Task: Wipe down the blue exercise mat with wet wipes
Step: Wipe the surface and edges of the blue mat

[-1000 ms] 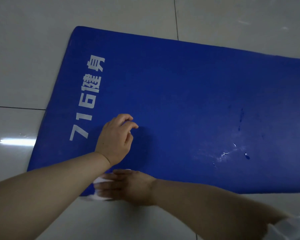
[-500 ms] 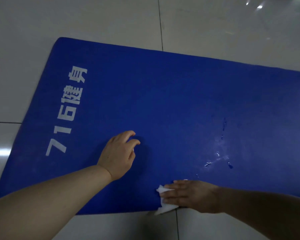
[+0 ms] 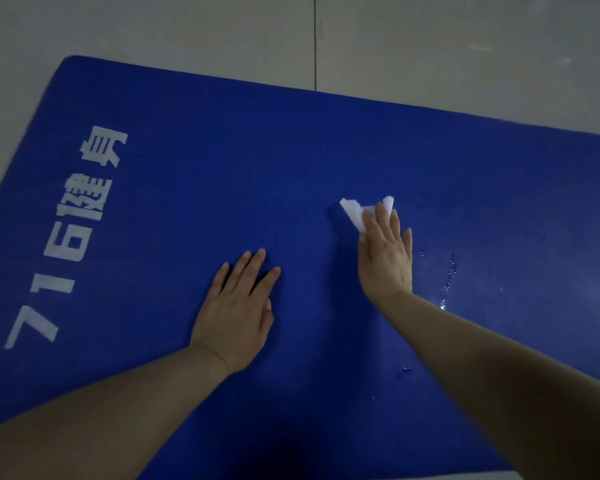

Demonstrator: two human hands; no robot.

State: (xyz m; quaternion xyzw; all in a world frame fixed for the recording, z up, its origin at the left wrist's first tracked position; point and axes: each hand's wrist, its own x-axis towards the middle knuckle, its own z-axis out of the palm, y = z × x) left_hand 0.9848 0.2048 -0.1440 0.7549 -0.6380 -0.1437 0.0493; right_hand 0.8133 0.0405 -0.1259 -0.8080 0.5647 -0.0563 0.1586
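Observation:
A blue exercise mat [image 3: 222,161] with white printed characters along its left end lies flat on the floor. My left hand [image 3: 236,313] rests palm down on the mat near its middle, fingers straight. My right hand [image 3: 387,254] presses a white wet wipe [image 3: 355,211] flat against the mat with straight fingers; the wipe sticks out beyond the fingertips. Small wet droplets [image 3: 449,271] glisten on the mat just right of the right hand.
Pale glossy floor tiles [image 3: 187,32] surround the mat, with a dark grout line [image 3: 315,43] running away from the mat's far edge. The mat's near edge meets the floor at the lower right [image 3: 513,474].
My right hand slid the wipe from the mat's near edge up toward the middle. My left hand flattened from curled fingers to a flat palm. The view shifted closer over the mat.

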